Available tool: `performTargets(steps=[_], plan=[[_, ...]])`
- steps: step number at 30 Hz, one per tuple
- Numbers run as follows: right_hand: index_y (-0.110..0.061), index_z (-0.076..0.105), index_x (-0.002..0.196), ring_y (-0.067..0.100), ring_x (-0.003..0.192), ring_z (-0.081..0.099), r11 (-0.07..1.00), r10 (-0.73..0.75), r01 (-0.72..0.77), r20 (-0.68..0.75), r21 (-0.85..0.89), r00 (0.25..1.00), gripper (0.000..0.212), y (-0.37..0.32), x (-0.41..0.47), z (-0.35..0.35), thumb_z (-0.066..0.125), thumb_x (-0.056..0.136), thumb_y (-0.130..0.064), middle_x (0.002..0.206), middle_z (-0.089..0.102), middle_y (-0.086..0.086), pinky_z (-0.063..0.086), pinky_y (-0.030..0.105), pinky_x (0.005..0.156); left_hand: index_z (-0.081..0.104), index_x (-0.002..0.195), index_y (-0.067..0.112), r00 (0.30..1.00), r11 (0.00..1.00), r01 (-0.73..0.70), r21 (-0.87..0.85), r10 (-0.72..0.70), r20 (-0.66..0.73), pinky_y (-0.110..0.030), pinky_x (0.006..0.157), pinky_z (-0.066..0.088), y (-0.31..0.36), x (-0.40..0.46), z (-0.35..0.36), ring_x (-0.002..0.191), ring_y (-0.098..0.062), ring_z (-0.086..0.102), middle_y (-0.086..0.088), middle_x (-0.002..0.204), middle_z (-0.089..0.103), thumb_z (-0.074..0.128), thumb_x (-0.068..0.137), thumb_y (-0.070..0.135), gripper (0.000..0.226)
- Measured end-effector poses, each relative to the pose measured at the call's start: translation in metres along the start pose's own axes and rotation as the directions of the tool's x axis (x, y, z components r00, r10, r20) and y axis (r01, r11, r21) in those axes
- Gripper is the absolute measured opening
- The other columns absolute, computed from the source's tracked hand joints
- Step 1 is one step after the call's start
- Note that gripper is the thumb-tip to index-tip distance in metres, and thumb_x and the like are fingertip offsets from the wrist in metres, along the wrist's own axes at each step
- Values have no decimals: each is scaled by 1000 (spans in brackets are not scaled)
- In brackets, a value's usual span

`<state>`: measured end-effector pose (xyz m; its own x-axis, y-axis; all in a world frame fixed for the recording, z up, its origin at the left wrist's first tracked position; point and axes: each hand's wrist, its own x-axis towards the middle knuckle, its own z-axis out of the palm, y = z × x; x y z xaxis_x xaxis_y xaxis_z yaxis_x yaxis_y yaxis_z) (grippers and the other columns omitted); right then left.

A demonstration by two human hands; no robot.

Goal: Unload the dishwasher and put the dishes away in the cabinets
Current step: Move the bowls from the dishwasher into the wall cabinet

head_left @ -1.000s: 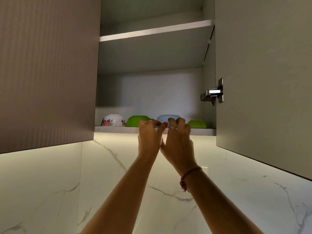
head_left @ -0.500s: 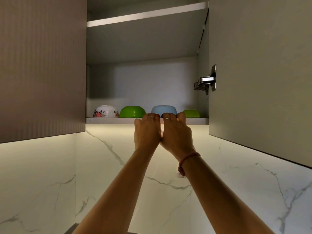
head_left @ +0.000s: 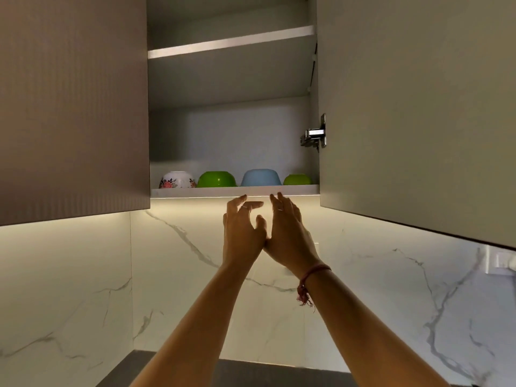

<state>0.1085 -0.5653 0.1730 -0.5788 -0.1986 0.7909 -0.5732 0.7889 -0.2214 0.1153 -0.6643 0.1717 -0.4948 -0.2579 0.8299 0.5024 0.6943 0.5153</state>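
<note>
Four bowls [head_left: 261, 177] sit upside down just above both hands, left hand [head_left: 243, 233] & right hand [head_left: 289, 236] loose, empty. Prob. light, slick; grab by rims.

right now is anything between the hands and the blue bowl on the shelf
Only the shelf's front edge. Both the left hand and right hand are empty, just below it, and the blue bowl sits upside down right above, with nothing else between.
</note>
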Motion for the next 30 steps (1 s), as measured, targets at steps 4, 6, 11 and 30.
performTargets(steps=[4,6,11,30], plan=[[-16,28,146,18,136,34,996,37,-31,-77,80,996,66,-10,-41,-21,58,90,-38,151,30,1,45,30,98,63,113,18,1000,997,25,-67,-25,10,-43,102,43,18,-38,-17,121,-23,48,-3,135,44,61,88,9,26],[-16,34,142,18,130,41,990,74,-60,-103,127,992,61,-17,-64,-33,59,90,-36,146,37,1,49,30,93,63,112,18,999,995,50,-81,-49,21,-42,102,44,31,-59,-29,122,-23,48,-3,135,45,61,88,11,25],[-15,40,136,18,123,47,986,92,-74,-111,152,990,56,-34,-127,-71,61,88,-35,140,44,2,48,22,84,65,110,16,998,994,54,-98,-51,31,-42,102,44,63,-114,-60,119,-22,50,-4,132,49,60,89,12,22],[-18,25,145,22,131,42,659,505,-279,-136,699,852,67,-81,-219,-226,63,89,-15,148,36,3,42,33,101,60,114,14,997,968,74,-239,-74,9,-19,87,40,178,-201,-131,103,-10,50,1,120,54,59,90,11,24]])
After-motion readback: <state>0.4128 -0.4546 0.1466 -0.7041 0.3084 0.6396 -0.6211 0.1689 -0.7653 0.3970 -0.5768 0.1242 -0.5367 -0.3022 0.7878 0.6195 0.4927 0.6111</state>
